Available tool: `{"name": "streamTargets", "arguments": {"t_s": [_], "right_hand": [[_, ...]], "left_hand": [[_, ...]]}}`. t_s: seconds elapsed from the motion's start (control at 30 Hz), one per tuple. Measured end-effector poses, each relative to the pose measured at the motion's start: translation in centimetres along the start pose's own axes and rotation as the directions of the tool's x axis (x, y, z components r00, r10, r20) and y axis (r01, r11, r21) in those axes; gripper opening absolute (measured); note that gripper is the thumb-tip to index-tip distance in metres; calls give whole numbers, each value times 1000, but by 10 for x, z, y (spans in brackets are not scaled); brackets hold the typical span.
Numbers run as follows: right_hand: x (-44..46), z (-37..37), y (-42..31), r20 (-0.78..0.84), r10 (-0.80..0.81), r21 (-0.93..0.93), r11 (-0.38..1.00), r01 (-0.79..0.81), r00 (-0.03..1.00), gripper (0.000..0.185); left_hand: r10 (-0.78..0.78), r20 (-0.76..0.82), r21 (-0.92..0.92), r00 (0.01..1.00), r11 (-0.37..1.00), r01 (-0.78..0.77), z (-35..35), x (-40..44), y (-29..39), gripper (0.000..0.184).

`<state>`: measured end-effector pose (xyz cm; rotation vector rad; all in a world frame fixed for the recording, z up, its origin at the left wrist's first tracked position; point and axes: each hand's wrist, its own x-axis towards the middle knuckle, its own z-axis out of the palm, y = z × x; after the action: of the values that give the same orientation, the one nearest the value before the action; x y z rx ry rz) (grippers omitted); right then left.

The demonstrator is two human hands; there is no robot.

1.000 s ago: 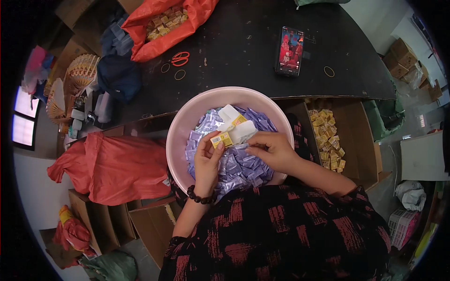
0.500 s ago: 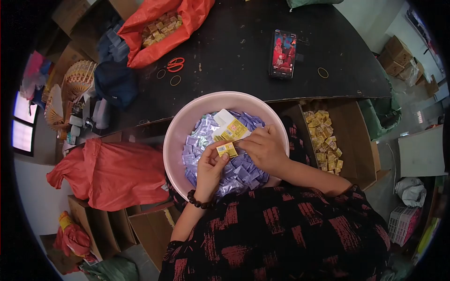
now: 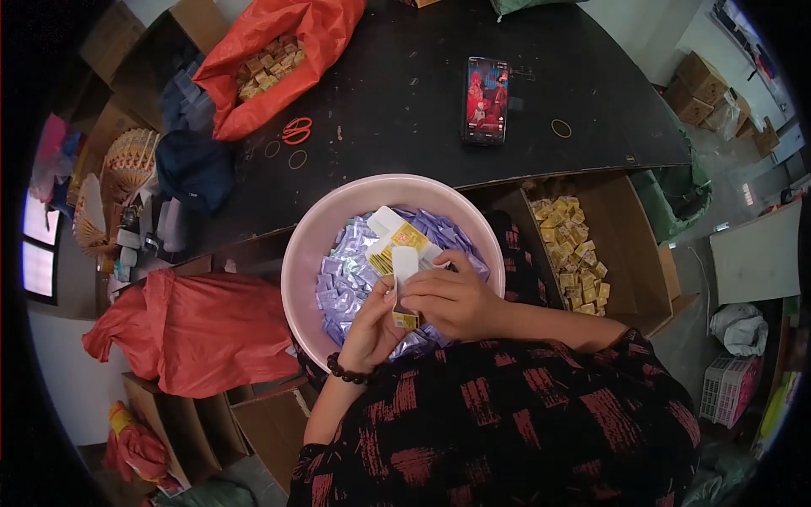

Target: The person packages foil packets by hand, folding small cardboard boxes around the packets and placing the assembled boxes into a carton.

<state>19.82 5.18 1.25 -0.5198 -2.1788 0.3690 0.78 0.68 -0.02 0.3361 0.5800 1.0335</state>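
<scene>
A pink basin (image 3: 297, 297) holds many small purple packets (image 3: 342, 279). Over its near part, my left hand (image 3: 372, 325) grips a small white and yellow box (image 3: 406, 264) between thumb and fingers, its white flap standing up. My right hand (image 3: 452, 296) is pressed against the right side of that same box, fingers bent together; its fingertips are partly hidden. Behind the hands, flat yellow and white cartons (image 3: 390, 228) lie on top of the packets.
On the black table (image 3: 380, 110) are a phone (image 3: 486, 101), red scissors (image 3: 296, 131), rubber bands and an orange bag (image 3: 329, 34) of small boxes. A cardboard box (image 3: 629, 253) at right holds yellow boxes. A red bag (image 3: 203, 334) lies at left.
The small box has been turned upright, its white flap now showing upward. Both hands have come lower and closer together around it. The whole view has shifted slightly.
</scene>
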Motion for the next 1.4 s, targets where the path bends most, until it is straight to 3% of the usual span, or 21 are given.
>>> {"name": "streamTargets", "arguments": {"t_s": [0.13, 0.2, 0.23, 0.27, 0.33, 0.43, 0.5, 0.63, 0.77, 0.83, 1.0, 1.07, 1.2, 1.27, 1.33, 1.4], "right_hand": [[-3, 5, -5, 16, 27, 100, 995, -28, 1000, 21], [-7, 9, -3, -44, 209, 145, 969, -201, 977, 24], [-11, 13, -1, -43, 209, 145, 969, -201, 977, 24], [-16, 19, 1, 6, 327, 315, 896, -312, 945, 24], [-18, 23, 3, 75, 429, 468, 782, -412, 900, 23], [-15, 22, 4, 159, 424, 578, 692, -433, 891, 24], [-11, 18, -1, 132, 564, 628, 588, -509, 815, 24], [-5, 11, 5, 143, 424, 603, 679, -418, 894, 22], [-11, 25, 9, 97, 534, 751, 515, -414, 840, 19], [-11, 15, 13, 180, 525, 679, 545, -491, 832, 18], [-11, 7, 16, 169, 420, 647, 635, -422, 892, 16], [-14, 6, 14, 212, 332, 331, 861, -387, 919, 24], [-11, 2, -5, 180, 283, 132, 942, -308, 942, 43], [-16, -8, -3, 246, 248, 25, 965, -262, 937, 56], [-11, -42, -3, 222, 439, -12, 894, -447, 871, 55], [3, -95, -5, 128, 713, -485, 652, -583, 690, 52]], "left_hand": [[-78, 41, -11, 996, 997, 79, 1, 2, 1, 44], [-71, 72, 18, 995, 997, 70, -8, 6, -2, 45], [-64, 103, 44, 993, 997, 59, -12, 7, -4, 46], [-64, 103, 42, 993, 997, 60, -13, 7, -5, 46], [-80, -53, 130, 995, 988, 86, -7, 5, -5, 46], [-40, -31, 15, 999, 999, 41, 4, 5, -6, 50], [-6, 23, 14, 1000, 1000, 5, 9, 4, -2, 52], [35, 74, 73, 997, 997, -40, 6, 4, -7, 55], [30, 32, 187, 999, 982, -36, 4, 7, -9, 58], [32, 32, 205, 999, 978, -38, 6, 7, -11, 57], [10, 39, 204, 999, 979, -18, 2, 8, -12, 56], [-8, 34, 140, 999, 990, 3, -1, 8, -11, 53], [-95, 19, 36, 995, 995, 94, -1, 8, -16, 55], [-152, 20, 74, 988, 986, 150, 6, 9, -14, 52], [-206, 18, 106, 978, 973, 203, 7, 12, -13, 50], [117, -180, 450, 977, 893, -24, 3, 15, -13, 43]]}}
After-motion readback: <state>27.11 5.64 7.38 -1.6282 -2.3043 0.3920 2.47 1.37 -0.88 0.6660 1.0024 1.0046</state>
